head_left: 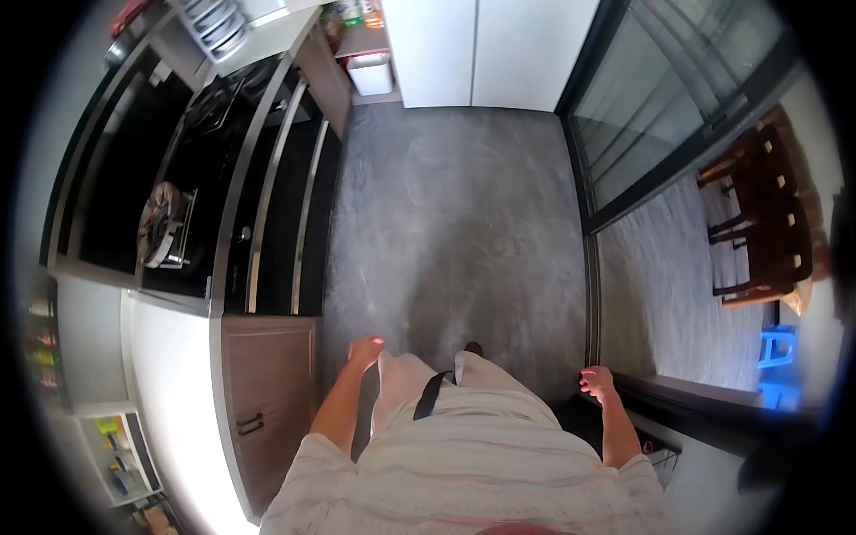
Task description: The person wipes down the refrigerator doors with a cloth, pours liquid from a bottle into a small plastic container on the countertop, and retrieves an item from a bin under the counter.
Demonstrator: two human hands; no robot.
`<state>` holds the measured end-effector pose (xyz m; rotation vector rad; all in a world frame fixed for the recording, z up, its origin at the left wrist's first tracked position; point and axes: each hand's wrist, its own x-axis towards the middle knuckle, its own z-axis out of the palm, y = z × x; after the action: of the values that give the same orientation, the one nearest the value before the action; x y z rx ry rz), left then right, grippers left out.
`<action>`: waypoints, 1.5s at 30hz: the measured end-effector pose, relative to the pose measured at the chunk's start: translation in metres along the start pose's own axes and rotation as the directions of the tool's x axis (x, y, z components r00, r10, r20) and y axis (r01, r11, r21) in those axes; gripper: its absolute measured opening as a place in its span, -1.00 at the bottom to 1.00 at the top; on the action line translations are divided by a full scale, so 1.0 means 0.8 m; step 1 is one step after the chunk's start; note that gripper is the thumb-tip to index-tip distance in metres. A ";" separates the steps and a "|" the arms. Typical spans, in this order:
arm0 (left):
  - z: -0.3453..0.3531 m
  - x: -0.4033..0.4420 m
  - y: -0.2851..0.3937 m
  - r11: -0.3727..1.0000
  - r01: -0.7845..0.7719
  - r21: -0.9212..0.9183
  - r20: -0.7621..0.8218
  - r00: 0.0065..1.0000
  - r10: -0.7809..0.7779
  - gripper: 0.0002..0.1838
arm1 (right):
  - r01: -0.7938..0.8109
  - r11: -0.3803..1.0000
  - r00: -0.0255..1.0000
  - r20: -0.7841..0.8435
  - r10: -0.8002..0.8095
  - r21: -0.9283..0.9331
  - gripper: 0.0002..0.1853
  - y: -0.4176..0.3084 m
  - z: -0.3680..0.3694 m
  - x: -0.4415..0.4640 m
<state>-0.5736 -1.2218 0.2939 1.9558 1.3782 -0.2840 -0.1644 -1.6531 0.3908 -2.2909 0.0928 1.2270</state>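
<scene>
apparently both hands hang low at the person's sides, with nothing seen in either. the left hand (364, 349) is nearest to the wooden cabinet (272, 366), out past its far corner and over the floor (455, 196); its fingers look loosely bent, but the palm is hidden, so i cannot tell whether they are closed. the right hand (599, 382) is just beside the door track (590, 303), its fingers curled in; whether they touch the dark frame next to it, or are fully closed, i cannot tell. one dark shoe (473, 348) shows between the hands, and a black strap (430, 397) lies at the waist.

beyond the left hand, a round thing (159, 225) rests by a wire rack (186, 234) on the black hob (203, 250), toward the hob's near edge. farther on, past the hob's far edge, the pale desk (272, 46) carries a metal rack (217, 25).

as i judge it, the right side is the tighter one: a small outward swing could rap the knuckles on the frame. a shoe could catch on the raised track if a step went sideways without a look down. on the left, the cabinet handle (250, 424) juts out and might snag loose cloth, and a careless reach across the hob could tip the round thing.
</scene>
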 end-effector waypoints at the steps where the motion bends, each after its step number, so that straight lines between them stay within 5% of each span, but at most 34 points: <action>1: -0.013 0.005 0.051 0.998 -0.049 0.037 0.054 0.997 0.047 -0.73 | -0.039 0.998 0.998 -0.039 0.041 0.056 -0.80 0.015 -0.011 -0.005; 6: -0.022 0.036 0.186 0.984 -0.159 0.082 0.213 0.967 0.139 -0.68 | -0.154 0.955 0.986 -0.015 0.163 0.254 -0.83 0.072 -0.018 -0.004; 13: -0.004 0.134 0.202 0.876 -0.189 0.443 0.312 0.949 0.047 -0.71 | -0.214 0.953 0.976 0.081 0.201 0.213 -0.77 0.049 -0.013 0.001; 15: 0.004 0.187 0.198 0.848 -0.214 0.484 0.377 0.926 0.019 -0.75 | -0.292 0.866 0.953 0.041 0.302 0.407 -0.78 0.033 -0.018 -0.002; 16: -0.003 0.202 0.202 0.816 -0.325 0.478 0.393 0.910 0.132 -0.77 | -0.277 0.881 0.955 0.013 0.295 0.383 -0.78 0.011 -0.028 -0.014; 20: -0.003 0.290 0.235 0.938 -0.181 0.295 0.394 0.918 0.053 -0.76 | -0.125 0.884 0.970 -0.133 0.205 0.450 -0.77 0.002 -0.042 -0.020; 25: 0.013 0.353 0.468 0.791 -0.489 0.368 0.453 0.837 0.307 -0.73 | -0.051 0.801 0.957 -0.201 0.210 0.597 -0.75 0.015 -0.050 -0.014; 30: 0.074 0.374 0.604 0.752 -0.593 0.287 0.480 0.769 0.423 -0.71 | -0.252 0.783 0.924 -0.100 0.370 0.569 -0.76 0.063 -0.026 -0.020; 33: 0.117 0.356 0.661 0.675 -0.670 0.309 0.533 0.710 0.461 -0.71 | -0.376 0.740 0.887 -0.013 0.461 0.557 -0.77 0.084 -0.055 -0.017; 38: 0.224 0.329 0.703 0.575 -0.743 0.342 0.611 0.641 0.465 -0.72 | -0.350 0.718 0.894 -0.015 0.448 0.601 -0.80 0.145 -0.163 0.047; 41: 0.281 0.308 0.731 0.532 -0.756 0.381 0.699 0.612 0.370 -0.69 | -0.170 0.720 0.912 -0.171 0.374 0.672 -0.79 0.180 -0.247 0.093; 44: 0.344 0.277 0.804 0.238 -0.866 0.439 0.757 0.500 0.421 -0.67 | -0.045 0.686 0.910 -0.254 0.328 0.726 -0.77 0.191 -0.357 0.104; 45: 0.363 0.263 0.828 0.325 -0.870 0.371 0.740 0.488 0.463 -0.67 | -0.025 0.684 0.907 -0.272 0.322 0.729 -0.77 0.198 -0.387 0.107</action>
<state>0.1626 -1.3743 0.2511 2.6287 -0.1500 -0.9543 0.0717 -1.9227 0.3937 -1.7840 0.8160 0.6165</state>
